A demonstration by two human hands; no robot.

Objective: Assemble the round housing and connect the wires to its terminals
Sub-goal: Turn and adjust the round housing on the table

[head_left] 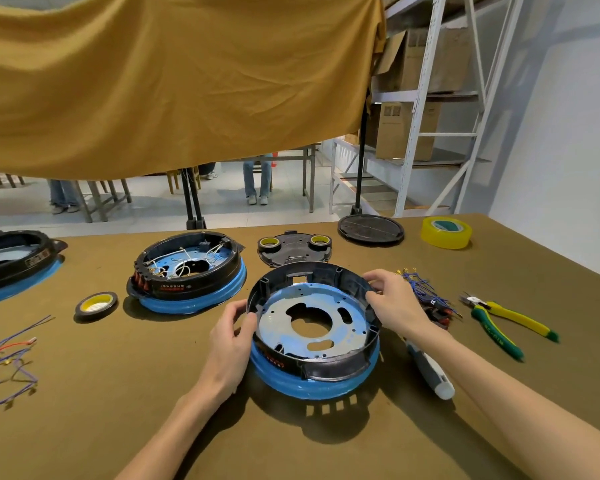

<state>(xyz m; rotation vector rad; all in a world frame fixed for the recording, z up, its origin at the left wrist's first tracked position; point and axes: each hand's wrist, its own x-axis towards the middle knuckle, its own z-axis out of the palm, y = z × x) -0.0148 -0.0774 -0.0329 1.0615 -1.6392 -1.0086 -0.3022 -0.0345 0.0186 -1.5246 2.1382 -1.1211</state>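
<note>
Both hands, left hand (pixel 234 336) and right hand (pixel 394 299), pinch the black ring (pixel 352 278) of the round housing (pixel 314 329); this rim grip suits its seemingly stiff, light shell.

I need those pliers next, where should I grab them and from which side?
Grip the pliers by the yellow-and-green handles, coming from above at their near, right end. They lie flat on the table, jaws pointing toward the wire bundle, with the handles splayed and unobstructed.
</note>
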